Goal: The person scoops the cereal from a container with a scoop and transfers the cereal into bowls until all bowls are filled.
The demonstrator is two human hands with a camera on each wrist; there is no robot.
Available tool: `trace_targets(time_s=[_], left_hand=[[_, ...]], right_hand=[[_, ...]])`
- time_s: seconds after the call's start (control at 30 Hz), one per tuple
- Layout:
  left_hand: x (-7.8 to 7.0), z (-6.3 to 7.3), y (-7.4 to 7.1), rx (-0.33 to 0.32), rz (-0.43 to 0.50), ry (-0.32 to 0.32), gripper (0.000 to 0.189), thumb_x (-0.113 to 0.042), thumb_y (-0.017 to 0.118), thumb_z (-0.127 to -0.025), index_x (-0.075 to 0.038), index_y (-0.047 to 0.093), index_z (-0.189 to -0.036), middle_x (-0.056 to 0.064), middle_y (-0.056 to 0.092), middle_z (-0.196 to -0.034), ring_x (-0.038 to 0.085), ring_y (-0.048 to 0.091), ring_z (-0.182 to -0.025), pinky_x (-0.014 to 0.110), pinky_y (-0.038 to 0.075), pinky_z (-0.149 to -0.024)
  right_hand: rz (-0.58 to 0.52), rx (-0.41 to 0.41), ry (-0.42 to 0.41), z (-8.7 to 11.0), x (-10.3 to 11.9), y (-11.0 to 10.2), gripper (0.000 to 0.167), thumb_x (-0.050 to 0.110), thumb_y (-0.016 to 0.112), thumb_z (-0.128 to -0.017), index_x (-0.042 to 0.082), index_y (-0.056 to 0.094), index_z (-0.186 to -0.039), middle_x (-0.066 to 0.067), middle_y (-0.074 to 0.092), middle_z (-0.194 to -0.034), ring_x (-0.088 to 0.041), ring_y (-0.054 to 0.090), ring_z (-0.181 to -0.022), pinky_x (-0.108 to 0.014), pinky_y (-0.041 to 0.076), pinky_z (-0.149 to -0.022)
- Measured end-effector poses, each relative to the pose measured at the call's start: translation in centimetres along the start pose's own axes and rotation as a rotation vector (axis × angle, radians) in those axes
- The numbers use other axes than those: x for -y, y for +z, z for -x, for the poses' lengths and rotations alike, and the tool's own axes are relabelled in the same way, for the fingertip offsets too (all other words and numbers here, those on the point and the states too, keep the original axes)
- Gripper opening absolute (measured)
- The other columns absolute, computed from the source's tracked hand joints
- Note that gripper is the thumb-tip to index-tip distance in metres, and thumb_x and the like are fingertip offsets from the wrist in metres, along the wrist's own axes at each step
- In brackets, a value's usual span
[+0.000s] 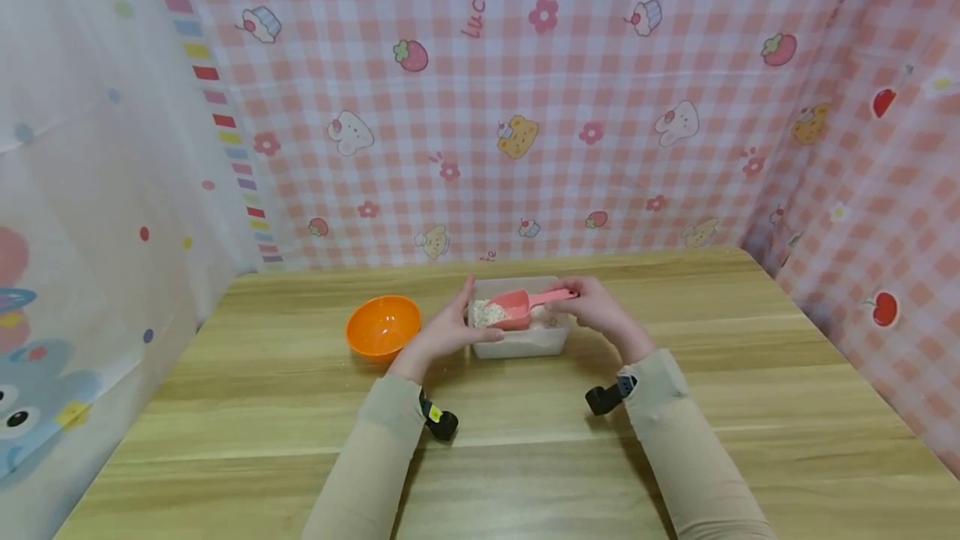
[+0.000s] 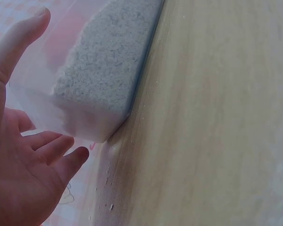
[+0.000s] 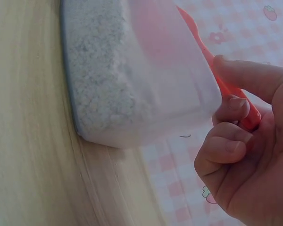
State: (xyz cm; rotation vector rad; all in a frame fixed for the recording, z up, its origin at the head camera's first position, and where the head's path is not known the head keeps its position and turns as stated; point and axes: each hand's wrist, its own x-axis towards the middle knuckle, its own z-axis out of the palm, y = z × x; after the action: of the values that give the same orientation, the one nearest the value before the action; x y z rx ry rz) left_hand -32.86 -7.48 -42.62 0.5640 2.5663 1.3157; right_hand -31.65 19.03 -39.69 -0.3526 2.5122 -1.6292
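A translucent white plastic container (image 1: 521, 346) holds pale, oat-like flakes (image 1: 487, 312). My left hand (image 1: 447, 328) rests at its left end, thumb stretched along the near side and the other fingers by the end wall. In the left wrist view those fingers (image 2: 68, 162) are loosely spread beside the container's corner. Inside the container lies the bowl of a pink scoop (image 1: 513, 308), over the flakes. My right hand (image 1: 596, 307) grips the scoop's handle at the container's right end, thumb on top and fingers curled beneath. The scoop's front edge meets the flakes.
An orange bowl (image 1: 383, 328) stands left of the container, close to my left wrist. Everything is on a wooden table (image 1: 517, 457), with a few crumbs (image 2: 111, 207) on it. A checked pink cloth (image 1: 480, 190) hangs behind the table.
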Motion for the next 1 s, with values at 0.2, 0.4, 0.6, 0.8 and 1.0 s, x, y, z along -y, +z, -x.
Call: trace_targets(time_s=[0.2,0.4,0.6,0.8,1.0], left_hand=[[0.3,0.0,0.2,-0.005,0.014,-0.009,0.118,-0.046,0.080,-0.076,-0.024,-0.003,-0.157,0.009,0.014,-0.160,0.028,0.018,-0.145,0.049,0.019,-0.115],[0.3,0.2,0.6,0.015,0.025,-0.003,0.118,-0.044,0.080,-0.077,-0.023,-0.004,-0.157,0.010,0.014,-0.160,0.030,0.017,-0.145,0.050,0.018,-0.115],[0.3,0.2,0.6,0.017,0.039,0.018,0.117,-0.042,0.080,-0.078,-0.021,-0.003,-0.157,0.010,0.013,-0.160,0.030,0.017,-0.145,0.049,0.018,-0.115],[0.2,0.1,0.2,0.013,0.038,0.012,0.119,-0.044,0.081,-0.076,-0.023,-0.004,-0.157,0.007,0.012,-0.161,0.028,0.015,-0.145,0.048,0.017,-0.115],[0.0,0.1,-0.1,0.015,0.024,0.008,0.119,-0.045,0.081,-0.076,-0.023,-0.003,-0.157,0.006,0.012,-0.161,0.028,0.016,-0.145,0.048,0.019,-0.115]], right_hand=[[-0.058,0.005,0.028,-0.2,-0.3,-0.5,0.033,0.013,0.064,-0.093,-0.006,0.061,-0.120,-0.001,0.054,-0.077,-0.008,0.033,-0.053,-0.022,0.032,-0.049],[-0.092,0.025,0.039,-0.1,-0.9,-0.8,0.034,0.008,0.060,-0.095,-0.011,0.057,-0.123,0.000,0.051,-0.074,-0.009,0.032,-0.050,-0.026,0.032,-0.049],[-0.096,0.007,0.063,0.1,-1.0,-0.8,0.036,0.013,0.063,-0.095,-0.007,0.058,-0.124,-0.001,0.052,-0.078,-0.008,0.032,-0.052,-0.026,0.033,-0.050],[-0.088,-0.002,0.035,0.0,-0.4,-0.6,0.033,0.012,0.063,-0.094,-0.007,0.060,-0.120,-0.003,0.053,-0.080,-0.009,0.034,-0.054,-0.026,0.034,-0.052],[-0.092,-0.002,0.039,-0.2,-0.4,-0.7,0.034,0.014,0.063,-0.094,-0.008,0.060,-0.121,-0.002,0.052,-0.079,-0.009,0.033,-0.054,-0.026,0.033,-0.052]])
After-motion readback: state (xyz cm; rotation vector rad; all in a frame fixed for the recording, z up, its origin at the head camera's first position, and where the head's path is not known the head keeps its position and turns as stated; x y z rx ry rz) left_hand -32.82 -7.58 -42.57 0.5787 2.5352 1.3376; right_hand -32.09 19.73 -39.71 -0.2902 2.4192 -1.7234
